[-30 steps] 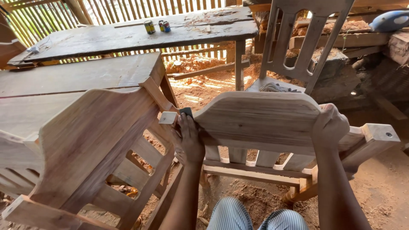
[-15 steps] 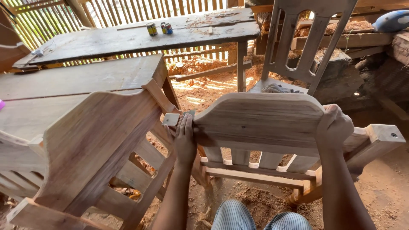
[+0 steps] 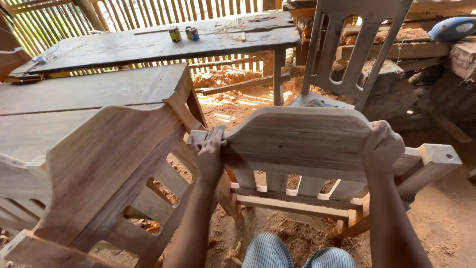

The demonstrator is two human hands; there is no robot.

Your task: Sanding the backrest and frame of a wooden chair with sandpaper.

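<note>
Was looking down at a bare wooden chair back, tipped toward the camera over striped trousers and a sawdust floor. Left hand lay flat on the left end of the top rail, fingers together, pressing down right beside the post end; couldn't tell if anything was under the palm. Right hand was curled into a fist around the right end of the same rail, gripping it tight. Right post stuck out past that hand, with a small hole in its end face. Slats showed below the rail, between the two arms.

Second chair back leaned just left of the first one, close to the left hand. Behind it sat a long worktop, and farther back a rougher, darker worktop carrying three little tins. Third chair stood upright behind the rail. Blue tool rested top right, and a slatted wall let light in.
</note>
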